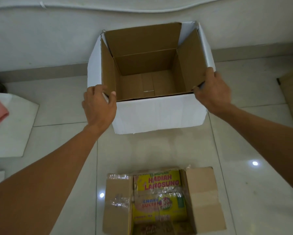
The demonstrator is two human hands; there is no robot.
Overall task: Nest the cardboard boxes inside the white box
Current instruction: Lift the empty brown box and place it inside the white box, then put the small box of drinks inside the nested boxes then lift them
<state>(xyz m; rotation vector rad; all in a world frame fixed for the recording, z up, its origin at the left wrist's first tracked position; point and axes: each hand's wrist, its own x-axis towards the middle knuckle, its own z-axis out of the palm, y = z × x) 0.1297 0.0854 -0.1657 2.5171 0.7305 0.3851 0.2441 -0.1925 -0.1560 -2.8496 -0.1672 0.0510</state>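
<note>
— Hands?
— Left hand (98, 106) pinches the white box (159, 112) at its near-left corner; right hand (212, 92) clamps the near-right flap.
— Anything unclear?
— The printed box (159, 200) at 6 o'clock is cut off below.
— Around?
— Tiled floor (252, 184), wall (40, 39) at 12.
</note>
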